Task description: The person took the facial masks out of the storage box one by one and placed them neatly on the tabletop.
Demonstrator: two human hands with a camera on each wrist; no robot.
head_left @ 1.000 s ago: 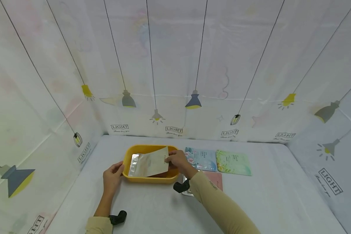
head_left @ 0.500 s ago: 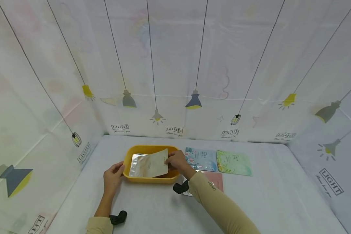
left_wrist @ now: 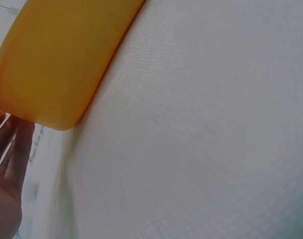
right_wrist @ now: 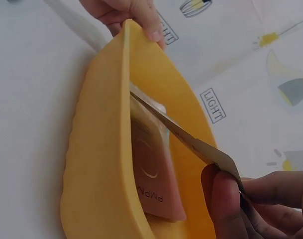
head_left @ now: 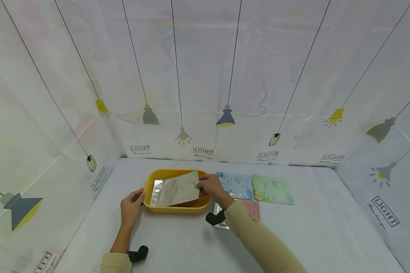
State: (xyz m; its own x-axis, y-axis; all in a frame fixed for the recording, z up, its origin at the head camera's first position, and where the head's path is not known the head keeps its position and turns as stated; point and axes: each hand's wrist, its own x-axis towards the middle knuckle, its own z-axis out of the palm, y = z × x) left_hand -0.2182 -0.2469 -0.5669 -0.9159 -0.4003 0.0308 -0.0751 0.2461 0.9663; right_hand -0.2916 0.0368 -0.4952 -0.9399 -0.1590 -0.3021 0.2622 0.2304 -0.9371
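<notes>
The right hand (head_left: 212, 186) pinches a beige packet (head_left: 180, 189) between nearly closed fingers, so it slopes away from them into the yellow tub (head_left: 177, 210); the left hand (head_left: 131, 207) grips the opposite end, probably to steady it.

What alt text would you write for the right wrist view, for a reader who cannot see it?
A right hand pinches the end of a pale packet that slants into a yellow tub. A pink packet lies inside, and a left hand grips the tub's far end.
</notes>
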